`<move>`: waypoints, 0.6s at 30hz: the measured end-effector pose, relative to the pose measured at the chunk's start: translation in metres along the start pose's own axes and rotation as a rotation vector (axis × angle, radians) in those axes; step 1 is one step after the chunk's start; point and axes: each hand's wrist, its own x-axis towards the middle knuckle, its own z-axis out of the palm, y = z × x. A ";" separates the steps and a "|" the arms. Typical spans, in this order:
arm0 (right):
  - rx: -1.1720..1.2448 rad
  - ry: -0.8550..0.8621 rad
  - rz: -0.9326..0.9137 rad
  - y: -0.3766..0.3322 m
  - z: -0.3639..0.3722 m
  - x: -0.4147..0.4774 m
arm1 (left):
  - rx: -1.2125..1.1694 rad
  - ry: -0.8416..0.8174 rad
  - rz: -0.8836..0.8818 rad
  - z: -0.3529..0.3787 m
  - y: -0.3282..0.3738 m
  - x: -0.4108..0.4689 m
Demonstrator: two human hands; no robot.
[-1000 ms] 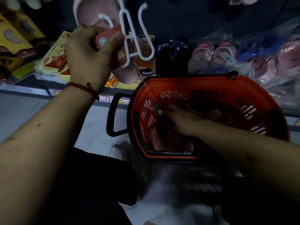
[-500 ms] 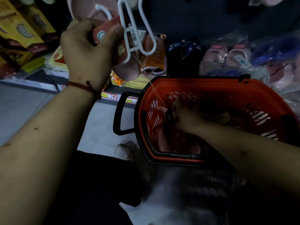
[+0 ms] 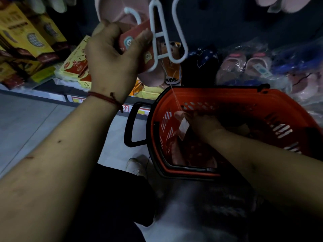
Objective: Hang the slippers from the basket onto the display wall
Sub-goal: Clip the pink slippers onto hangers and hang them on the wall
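The person's left hand [image 3: 111, 62] is raised in front of the dark display wall [image 3: 227, 23], fingers clenched around a pair of pink slippers [image 3: 152, 77] and the red card [image 3: 138, 37] fixed to them. A white plastic hanger [image 3: 159, 34] sits against the card, its hooks pointing up past the top edge of the view. A red string bracelet [image 3: 104, 98] circles that wrist.

From the slippers a thin thread [image 3: 174, 96] runs down into the orange basket [image 3: 218, 92] on the floor [image 3: 26, 123]. The right hand [image 3: 202, 124] is inside the basket near its left wall, fingers curled and pinching the thread where a small white tag [image 3: 183, 127] hangs beside the thumb. Pinkish shapes lie at the bottom of the basket – too dim to make out.

The basket's black handle [image 3: 129, 126] sticks out to the left, just above a pale shoe [image 3: 135, 165]. Behind the basket, on the low shelf, lie bagged slippers [image 3: 244, 65] to the right and yellow-and-red packets [image 3: 75, 63] to the left.
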 end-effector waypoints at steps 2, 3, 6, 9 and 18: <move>0.143 0.106 0.056 0.012 -0.004 -0.005 | 0.103 0.020 -0.021 -0.003 -0.006 0.006; 0.203 0.158 0.118 0.021 -0.006 -0.008 | 0.115 0.031 -0.035 -0.004 -0.009 0.008; 0.224 0.135 0.263 0.043 -0.006 -0.022 | 0.152 0.042 -0.048 0.002 -0.017 0.011; 0.312 0.177 0.289 0.060 -0.016 -0.038 | 0.202 0.015 -0.053 0.012 -0.022 0.009; 0.957 0.524 0.515 0.107 -0.058 -0.083 | 0.235 -0.232 -0.006 0.060 -0.003 -0.015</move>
